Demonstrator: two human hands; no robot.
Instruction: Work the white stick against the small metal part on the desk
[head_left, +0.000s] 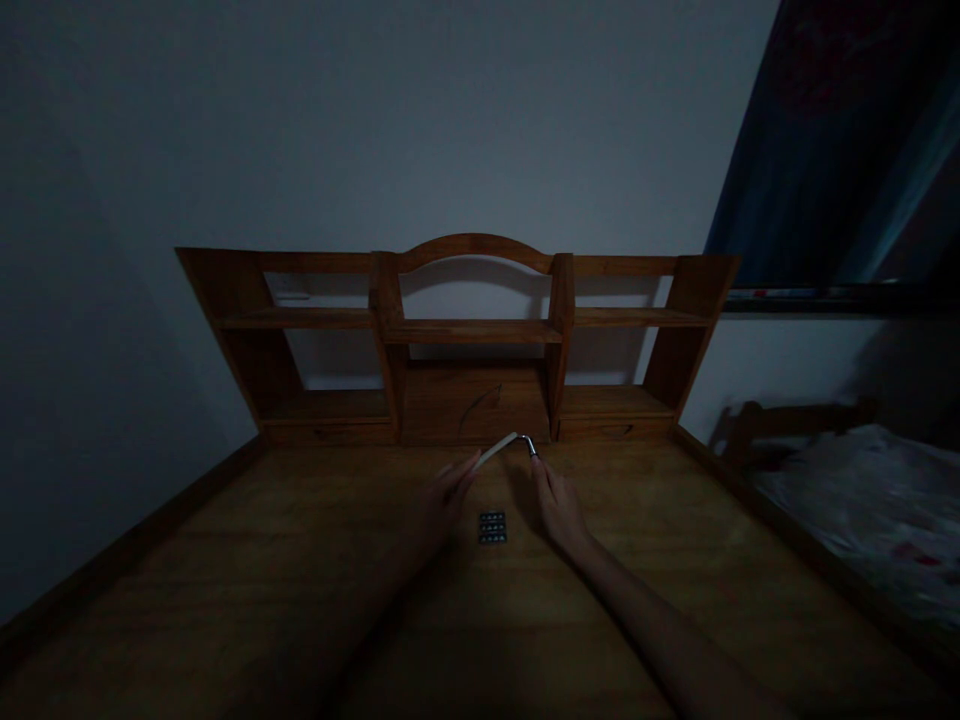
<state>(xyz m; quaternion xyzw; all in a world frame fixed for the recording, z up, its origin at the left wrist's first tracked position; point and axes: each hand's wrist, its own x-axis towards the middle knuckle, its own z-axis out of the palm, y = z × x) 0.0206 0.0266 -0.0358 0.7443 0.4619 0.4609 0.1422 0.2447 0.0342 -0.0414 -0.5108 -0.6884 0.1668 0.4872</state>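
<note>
My left hand (448, 492) is closed around the lower end of a slim off-white stick (498, 449), which slants up to the right. In my right hand (557, 500) is a shiny metal tool with a bent neck (531, 446). The tool's bent end points left and lies very close to the stick's upper end; I cannot tell whether they touch. On the table between my forearms lies a small dark rectangular block (493, 528) with rows of pale spots. The dim light hides much of my left fingers.
The wooden tabletop (225, 580) has raised side edges. At its back stands a wooden shelf unit (472, 330) with compartments and small drawers. A thin dark cord-like thing (478, 402) shows against its middle panel. To the right are a dark curtain (817, 150) and a plastic-covered heap (870, 500).
</note>
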